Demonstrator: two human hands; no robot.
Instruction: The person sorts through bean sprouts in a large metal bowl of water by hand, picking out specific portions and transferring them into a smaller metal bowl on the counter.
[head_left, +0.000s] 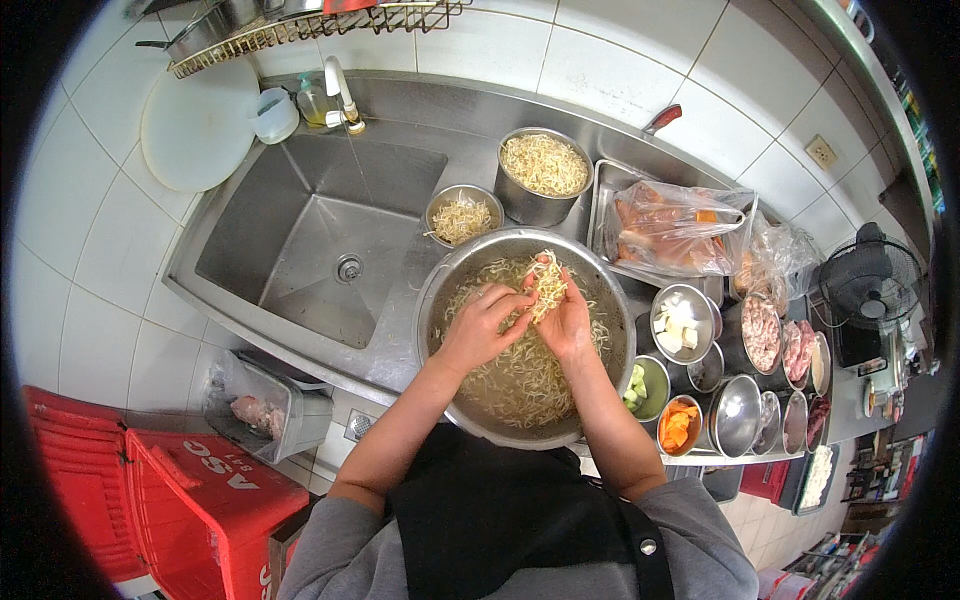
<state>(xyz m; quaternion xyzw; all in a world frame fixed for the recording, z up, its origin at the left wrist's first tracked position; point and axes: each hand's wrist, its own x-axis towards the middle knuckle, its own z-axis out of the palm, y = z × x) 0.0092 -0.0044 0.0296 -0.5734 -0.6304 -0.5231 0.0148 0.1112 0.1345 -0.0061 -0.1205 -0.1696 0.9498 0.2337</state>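
A clump of bean sprouts rests in the cupped palm of my right hand. At the clump's near left edge, the thumb and fingertips of my left hand pinch at the sprouts. Both hands are above a large round metal basin of cloudy water, where many loose sprouts float. Behind the basin, a small metal bowl holds a few sprouts. A deep metal pot beside it is heaped with more sprouts.
Left of the basin is a steel sink with a faucet running thinly. On the right stand bagged meat, a bowl of white pieces, carrot slices and several metal containers. A red cooler and a lined bin stand lower left.
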